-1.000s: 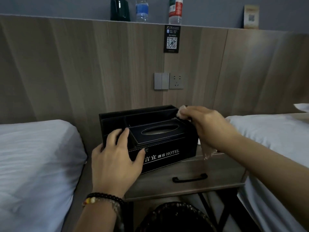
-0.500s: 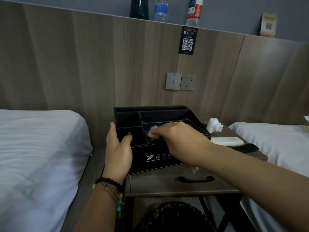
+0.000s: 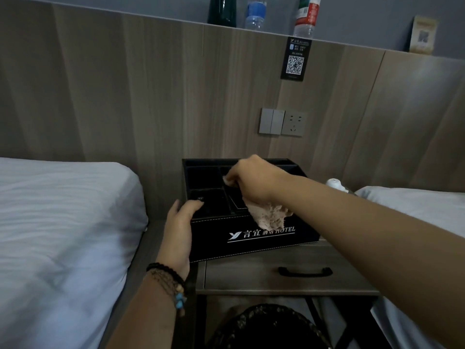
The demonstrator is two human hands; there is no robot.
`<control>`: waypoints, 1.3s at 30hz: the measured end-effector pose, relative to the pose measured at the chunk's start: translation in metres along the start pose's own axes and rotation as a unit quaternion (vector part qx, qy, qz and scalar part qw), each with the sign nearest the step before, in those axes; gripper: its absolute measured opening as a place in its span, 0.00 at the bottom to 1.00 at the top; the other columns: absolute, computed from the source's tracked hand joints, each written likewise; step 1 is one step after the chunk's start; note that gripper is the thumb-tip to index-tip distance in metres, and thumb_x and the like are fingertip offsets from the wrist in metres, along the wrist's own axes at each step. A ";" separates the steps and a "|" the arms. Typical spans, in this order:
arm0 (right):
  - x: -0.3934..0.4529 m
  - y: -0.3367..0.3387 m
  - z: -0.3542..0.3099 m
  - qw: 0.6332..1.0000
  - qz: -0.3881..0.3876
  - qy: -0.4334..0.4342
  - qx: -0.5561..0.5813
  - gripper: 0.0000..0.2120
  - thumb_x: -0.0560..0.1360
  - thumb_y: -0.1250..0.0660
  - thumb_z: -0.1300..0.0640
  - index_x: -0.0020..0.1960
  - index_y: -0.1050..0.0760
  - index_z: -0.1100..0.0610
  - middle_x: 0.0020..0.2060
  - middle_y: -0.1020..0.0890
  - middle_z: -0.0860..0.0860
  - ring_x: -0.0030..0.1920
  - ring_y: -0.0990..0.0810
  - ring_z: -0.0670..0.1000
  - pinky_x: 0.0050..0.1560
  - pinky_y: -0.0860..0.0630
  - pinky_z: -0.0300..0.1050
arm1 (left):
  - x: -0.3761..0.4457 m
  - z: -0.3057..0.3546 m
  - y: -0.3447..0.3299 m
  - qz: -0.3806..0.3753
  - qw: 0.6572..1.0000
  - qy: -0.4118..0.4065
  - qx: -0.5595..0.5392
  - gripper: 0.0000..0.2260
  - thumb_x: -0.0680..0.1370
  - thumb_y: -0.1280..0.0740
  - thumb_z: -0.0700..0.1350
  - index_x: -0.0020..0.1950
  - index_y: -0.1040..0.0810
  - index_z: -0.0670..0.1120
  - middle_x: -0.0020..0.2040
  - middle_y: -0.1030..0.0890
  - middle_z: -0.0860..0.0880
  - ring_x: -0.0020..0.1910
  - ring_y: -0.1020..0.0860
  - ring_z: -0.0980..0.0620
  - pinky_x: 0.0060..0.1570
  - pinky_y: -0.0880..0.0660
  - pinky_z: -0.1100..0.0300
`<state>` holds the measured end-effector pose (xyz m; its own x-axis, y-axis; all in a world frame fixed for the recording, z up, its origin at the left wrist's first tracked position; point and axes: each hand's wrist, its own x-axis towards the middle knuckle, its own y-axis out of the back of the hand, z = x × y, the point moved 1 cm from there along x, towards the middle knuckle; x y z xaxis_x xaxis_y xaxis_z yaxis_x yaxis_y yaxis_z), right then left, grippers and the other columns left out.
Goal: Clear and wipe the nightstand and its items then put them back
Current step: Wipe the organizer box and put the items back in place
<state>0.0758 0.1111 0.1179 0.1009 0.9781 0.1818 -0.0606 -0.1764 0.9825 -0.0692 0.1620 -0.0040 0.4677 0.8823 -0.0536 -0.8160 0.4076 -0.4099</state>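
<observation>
Now one black organizer (image 3: 251, 238) (three bottles (image 3: 255, 13) above), left hand (image 3: 180, 230) gripping its corner; right hand (image 3: 251, 177) clutching one cloth (image 3: 269, 215)

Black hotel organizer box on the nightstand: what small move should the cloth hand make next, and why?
Probably draw the cloth along the inner dividers of the organizer box. The right hand pinches the cloth over a compartment edge, most of it hanging loose, while the left hand holds the box's left front corner.
</observation>
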 end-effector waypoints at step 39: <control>0.001 -0.014 0.026 0.923 0.188 -0.260 0.215 0.05 0.74 0.37 0.67 0.40 0.24 0.64 0.42 0.23 0.57 0.43 0.24 0.56 0.42 0.28 0.41 | -0.003 -0.009 0.008 -0.001 0.996 -0.009 0.085 0.42 0.62 0.28 0.57 0.72 0.36 0.43 0.70 0.31 0.37 0.49 0.21 0.47 0.42 0.25 0.54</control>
<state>0.1027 0.1119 0.1052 0.6223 0.6736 0.3987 0.1992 -0.6289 0.7516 -0.0740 0.1604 -0.0151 0.4639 0.8851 -0.0366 -0.8619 0.4415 -0.2495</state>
